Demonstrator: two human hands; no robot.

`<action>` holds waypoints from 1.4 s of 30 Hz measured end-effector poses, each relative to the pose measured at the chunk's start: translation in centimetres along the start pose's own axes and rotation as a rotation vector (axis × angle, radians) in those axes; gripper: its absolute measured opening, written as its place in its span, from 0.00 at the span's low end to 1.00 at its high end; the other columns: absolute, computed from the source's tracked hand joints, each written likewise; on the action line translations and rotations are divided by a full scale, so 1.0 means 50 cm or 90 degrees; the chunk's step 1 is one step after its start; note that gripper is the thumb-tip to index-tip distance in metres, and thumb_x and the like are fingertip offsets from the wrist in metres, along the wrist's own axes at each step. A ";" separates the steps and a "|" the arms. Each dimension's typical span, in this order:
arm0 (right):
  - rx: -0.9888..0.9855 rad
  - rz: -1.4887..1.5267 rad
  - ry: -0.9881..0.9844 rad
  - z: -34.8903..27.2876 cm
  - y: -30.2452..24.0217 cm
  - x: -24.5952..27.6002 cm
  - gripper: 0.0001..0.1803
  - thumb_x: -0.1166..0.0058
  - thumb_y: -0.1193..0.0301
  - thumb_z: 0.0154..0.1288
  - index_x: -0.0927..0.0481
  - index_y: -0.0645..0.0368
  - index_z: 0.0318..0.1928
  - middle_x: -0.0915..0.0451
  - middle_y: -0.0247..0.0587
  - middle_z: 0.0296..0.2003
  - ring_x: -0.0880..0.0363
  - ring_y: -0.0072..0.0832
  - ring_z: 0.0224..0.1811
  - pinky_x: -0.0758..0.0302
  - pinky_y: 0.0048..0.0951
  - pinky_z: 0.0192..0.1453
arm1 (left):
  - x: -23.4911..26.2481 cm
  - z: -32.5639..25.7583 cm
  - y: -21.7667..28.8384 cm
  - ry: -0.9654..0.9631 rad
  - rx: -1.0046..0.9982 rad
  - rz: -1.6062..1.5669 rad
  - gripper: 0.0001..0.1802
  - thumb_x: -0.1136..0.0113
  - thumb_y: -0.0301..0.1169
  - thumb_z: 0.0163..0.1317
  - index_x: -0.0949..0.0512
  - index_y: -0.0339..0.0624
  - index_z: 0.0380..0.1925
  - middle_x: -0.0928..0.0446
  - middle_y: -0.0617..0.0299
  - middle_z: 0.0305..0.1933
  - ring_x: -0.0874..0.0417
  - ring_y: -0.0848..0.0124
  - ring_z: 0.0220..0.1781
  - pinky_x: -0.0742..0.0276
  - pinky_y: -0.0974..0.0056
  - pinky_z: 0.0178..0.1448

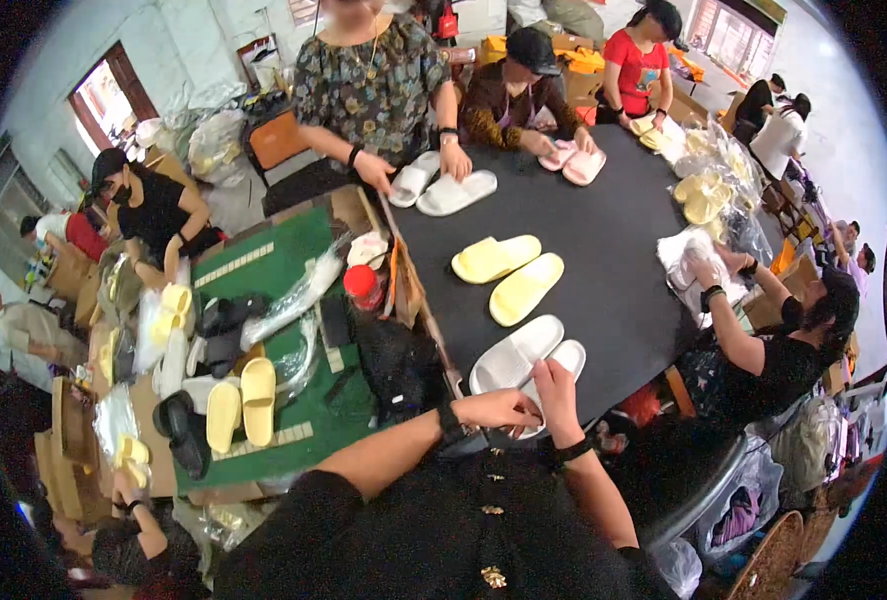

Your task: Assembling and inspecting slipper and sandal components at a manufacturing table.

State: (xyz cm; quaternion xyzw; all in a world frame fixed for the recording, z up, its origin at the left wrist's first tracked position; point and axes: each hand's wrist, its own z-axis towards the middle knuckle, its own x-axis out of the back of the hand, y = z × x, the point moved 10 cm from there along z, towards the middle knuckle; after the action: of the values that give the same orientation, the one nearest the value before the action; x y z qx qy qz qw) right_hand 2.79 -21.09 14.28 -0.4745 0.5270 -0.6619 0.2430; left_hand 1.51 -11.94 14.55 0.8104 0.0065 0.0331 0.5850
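Nearest on my feed, the left hand [507, 408] has its fingers curled in close to the right one of the white slippers [512, 350], and the right hand [559, 392] bunches its fingertips over that same slipper. They cover each other's work, so I cannot tell whether either grips anything. The pair lies side by side at the near edge of the dark tabletop [624, 265]. That edge worries me most: a hard tug toward the body could drag the right slipper over it. Crowded fingers could also scuff or smudge the pale surface where I have no sight of it. Toward the tabletop's middle sit yellow slippers [526, 290]; a careless shove forward could bump them out of line. At its far side, a co-worker's hands [454, 160] are at a second white pair [457, 194]. They look alike from here, so mismatching would be easy if they came together.
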 end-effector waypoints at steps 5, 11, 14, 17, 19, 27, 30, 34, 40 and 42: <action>-0.031 0.048 -0.008 0.004 0.003 0.005 0.17 0.58 0.65 0.69 0.27 0.63 0.27 0.35 0.30 0.17 0.39 0.17 0.21 0.40 0.24 0.25 | 0.012 0.044 -0.061 0.001 -0.077 -0.044 0.10 0.49 0.29 0.58 0.24 0.33 0.32 0.23 0.62 0.25 0.24 0.75 0.28 0.27 0.70 0.33; -0.076 0.129 -0.080 -0.013 0.046 0.009 0.14 0.57 0.67 0.69 0.24 0.64 0.33 0.29 0.30 0.20 0.33 0.15 0.23 0.35 0.21 0.26 | 0.105 0.003 -0.100 0.166 -0.043 -0.224 0.11 0.50 0.33 0.65 0.24 0.37 0.30 0.24 0.66 0.26 0.25 0.79 0.28 0.29 0.73 0.34; -0.064 0.055 -0.124 -0.030 0.053 0.009 0.10 0.52 0.70 0.66 0.21 0.63 0.35 0.23 0.36 0.24 0.26 0.20 0.26 0.31 0.22 0.31 | 0.156 -0.012 -0.139 0.268 -0.030 -0.225 0.12 0.49 0.33 0.66 0.24 0.36 0.30 0.24 0.65 0.26 0.25 0.79 0.28 0.28 0.73 0.34; 0.053 -0.142 -0.113 -0.033 0.010 0.028 0.04 0.45 0.75 0.56 0.17 0.58 0.31 0.21 0.40 0.30 0.25 0.34 0.31 0.29 0.28 0.38 | 0.182 -0.008 -0.144 0.314 -0.053 -0.183 0.11 0.49 0.31 0.65 0.24 0.34 0.32 0.23 0.64 0.26 0.24 0.78 0.28 0.27 0.72 0.35; 0.156 -0.224 -0.074 -0.027 -0.014 0.042 0.05 0.45 0.75 0.55 0.17 0.57 0.32 0.22 0.40 0.30 0.26 0.35 0.33 0.30 0.29 0.40 | 0.191 -0.003 -0.133 0.334 -0.045 -0.121 0.09 0.49 0.29 0.65 0.25 0.32 0.34 0.23 0.63 0.27 0.23 0.76 0.29 0.25 0.70 0.36; 0.100 -0.134 0.064 0.072 -0.014 0.163 0.07 0.49 0.76 0.61 0.18 0.60 0.38 0.21 0.39 0.24 0.26 0.21 0.24 0.31 0.24 0.30 | 0.247 -0.020 -0.114 0.508 -0.071 0.066 0.16 0.46 0.25 0.58 0.26 0.38 0.48 0.20 0.59 0.35 0.20 0.73 0.36 0.24 0.67 0.43; -0.001 -0.132 0.052 0.104 0.025 0.200 0.08 0.50 0.74 0.63 0.18 0.61 0.39 0.23 0.33 0.22 0.32 0.15 0.20 0.35 0.20 0.24 | 0.257 -0.030 -0.145 0.504 -0.047 0.045 0.15 0.46 0.24 0.58 0.25 0.36 0.47 0.20 0.59 0.35 0.20 0.74 0.36 0.24 0.68 0.43; -0.037 -0.032 0.040 0.137 0.076 0.218 0.08 0.50 0.72 0.64 0.19 0.61 0.39 0.24 0.31 0.21 0.34 0.13 0.19 0.37 0.18 0.22 | 0.246 -0.053 -0.180 0.492 -0.056 -0.054 0.13 0.47 0.23 0.58 0.25 0.34 0.44 0.20 0.61 0.34 0.20 0.75 0.37 0.24 0.69 0.43; -0.060 -0.037 0.069 0.181 0.139 0.240 0.09 0.51 0.71 0.66 0.19 0.60 0.40 0.26 0.31 0.18 0.34 0.13 0.17 0.36 0.18 0.21 | 0.216 -0.086 -0.241 0.507 -0.026 -0.059 0.11 0.49 0.23 0.60 0.24 0.35 0.43 0.20 0.61 0.33 0.20 0.75 0.36 0.24 0.69 0.43; -0.065 -0.046 0.070 0.196 0.159 0.243 0.09 0.51 0.71 0.66 0.19 0.60 0.40 0.26 0.31 0.18 0.34 0.13 0.17 0.36 0.18 0.21 | 0.201 -0.092 -0.252 0.489 -0.034 -0.089 0.11 0.49 0.23 0.60 0.24 0.35 0.43 0.21 0.61 0.33 0.21 0.75 0.36 0.24 0.69 0.44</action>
State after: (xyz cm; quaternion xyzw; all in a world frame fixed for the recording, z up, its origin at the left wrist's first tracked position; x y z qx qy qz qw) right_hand 4.79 -38.23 11.34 -0.4678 0.5552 -0.6676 0.1646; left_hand 11.61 -3.10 4.51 0.7211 0.2792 0.2940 0.5618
